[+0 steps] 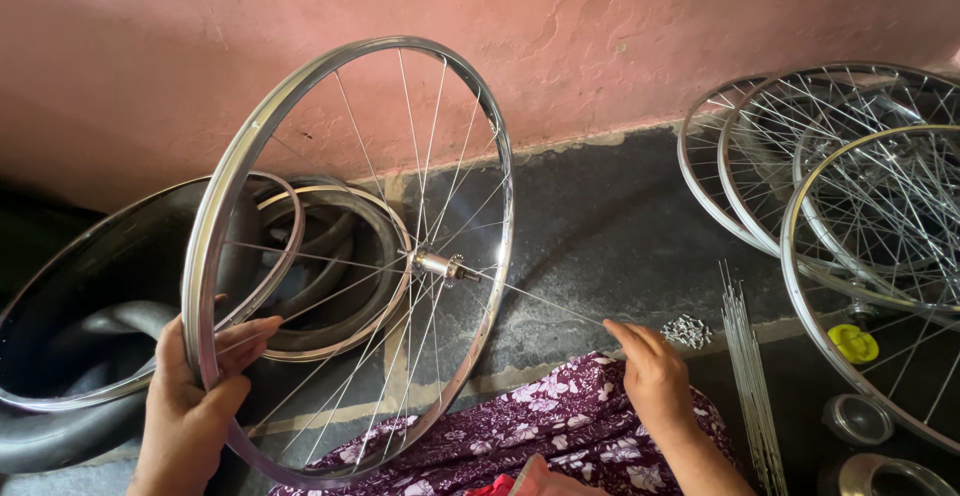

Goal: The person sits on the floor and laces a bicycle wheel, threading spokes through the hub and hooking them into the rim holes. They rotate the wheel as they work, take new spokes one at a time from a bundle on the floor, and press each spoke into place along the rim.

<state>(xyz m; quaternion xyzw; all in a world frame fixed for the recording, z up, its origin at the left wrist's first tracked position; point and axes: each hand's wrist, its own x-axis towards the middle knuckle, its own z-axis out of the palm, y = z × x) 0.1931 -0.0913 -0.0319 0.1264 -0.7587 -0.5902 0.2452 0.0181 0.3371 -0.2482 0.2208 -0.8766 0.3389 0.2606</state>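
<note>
My left hand (pixel 195 396) grips the lower left edge of a shiny bicycle wheel rim (pixel 225 196), which stands upright and tilted in front of me. Its hub (pixel 437 265) sits in the middle, with thin spokes running out to the rim. From the hub one loose spoke (pixel 540 301) stretches right toward my right hand (pixel 655 376), whose fingertips pinch its end. A small pile of silver spoke nipples (pixel 688 332) lies on the floor just beyond that hand. Purple flowered cloth (pixel 560 431) covers my lap below.
Bare rims and black rubber tubes (pixel 90 336) lie on the left floor. Several spoked wheels (pixel 850 176) are stacked at right. A bundle of loose spokes (pixel 750 386), a yellow cap (pixel 853 343) and small metal bowls (pixel 857 418) lie near them. A pink wall (pixel 600 36) rises behind.
</note>
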